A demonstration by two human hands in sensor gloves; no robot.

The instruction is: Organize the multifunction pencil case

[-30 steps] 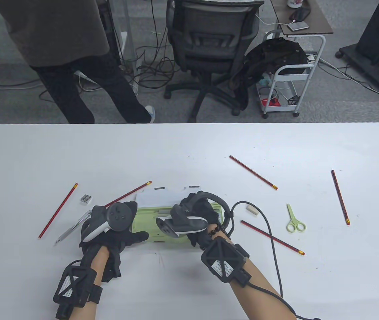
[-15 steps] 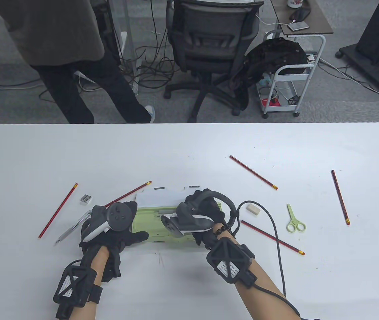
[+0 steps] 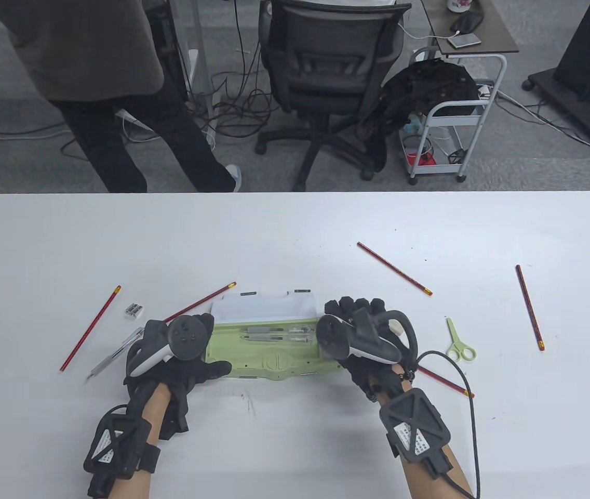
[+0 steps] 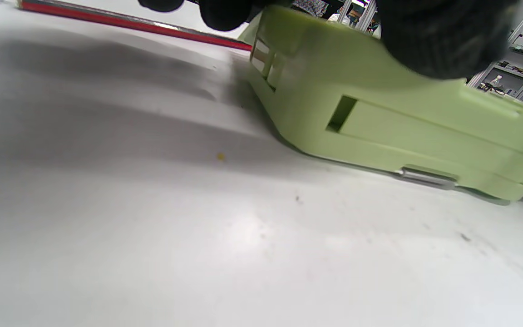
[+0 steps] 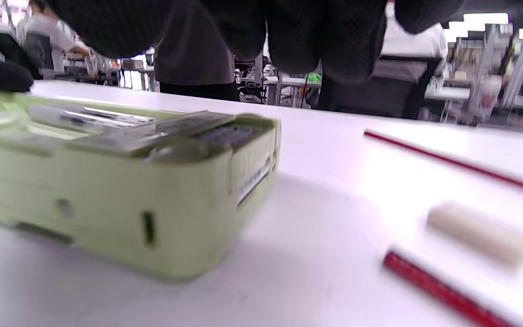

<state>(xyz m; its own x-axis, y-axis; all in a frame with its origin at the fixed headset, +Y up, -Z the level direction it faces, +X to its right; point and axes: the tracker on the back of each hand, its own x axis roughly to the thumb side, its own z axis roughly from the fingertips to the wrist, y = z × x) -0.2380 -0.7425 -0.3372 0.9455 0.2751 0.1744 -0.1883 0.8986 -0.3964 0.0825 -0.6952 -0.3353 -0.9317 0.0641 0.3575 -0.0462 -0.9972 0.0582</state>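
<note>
The green pencil case point(image 3: 269, 358) lies open near the table's front, its white lid point(image 3: 258, 307) folded back. Two pens point(image 3: 274, 333) lie in its tray. My left hand point(image 3: 180, 358) grips the case's left end, thumb on the front edge; the left wrist view shows the thumb pressing on the case point(image 4: 379, 122). My right hand point(image 3: 367, 338) hovers just past the case's right end, fingers hanging loosely and holding nothing. Below them in the right wrist view are the case point(image 5: 107, 181), a white eraser point(image 5: 479, 234) and a red pencil point(image 5: 443, 290).
Red pencils lie scattered on the table: point(image 3: 100, 327), point(image 3: 199, 301), point(image 3: 393, 268), point(image 3: 530, 306), point(image 3: 443, 379). Green scissors point(image 3: 458, 345) lie right of my right hand. A sharpener point(image 3: 134, 311) and a clear pen point(image 3: 113, 356) lie left of the case. A person stands beyond the far edge.
My right hand has moved right, off the middle of the case to beyond its right end, uncovering the pens in the tray. The left hand and the case have stayed put.
</note>
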